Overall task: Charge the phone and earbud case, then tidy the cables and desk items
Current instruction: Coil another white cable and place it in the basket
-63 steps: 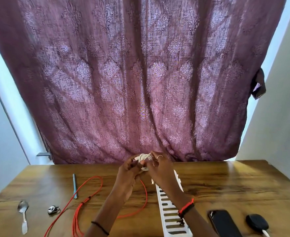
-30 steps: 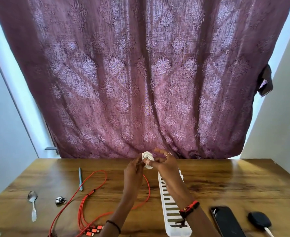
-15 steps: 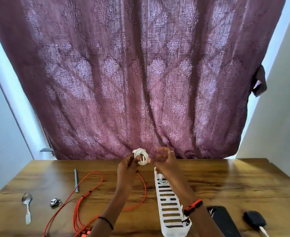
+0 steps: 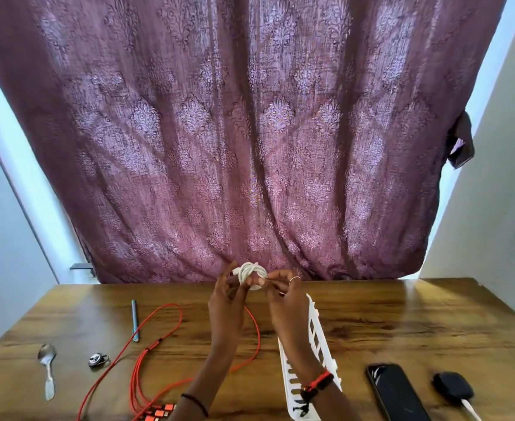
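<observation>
– Cable first: where is the white cable coil (image 4: 251,275) sitting?

– It is hanging clear of the surface (image 4: 417,314), raised just beyond the far end of the white slotted tray (image 4: 317,338), in front of the maroon curtain (image 4: 250,132). Both hands are sharing it.

– How is each grip lying?

– The left hand (image 4: 224,302) is curling its fingers round the coil's left side. The right hand (image 4: 283,302) is pinching the right side between thumb and fingertips. Each grip is holding the coil and nothing else, and the right forearm is crossing over the tray.

– And the charging things?

– The black phone (image 4: 397,393) is lying flat just right of the tray's near end. The black earbud case (image 4: 452,387) is lying further right of the tray, with a white plug (image 4: 470,410) touching its near edge.

– Left of the tray?

– A red cable (image 4: 171,329) is looping loosely there, running under the left forearm. Further left of the tray, a pen (image 4: 134,320), a small metal object (image 4: 97,359) and a spoon (image 4: 47,369) are lying apart from one another.
</observation>
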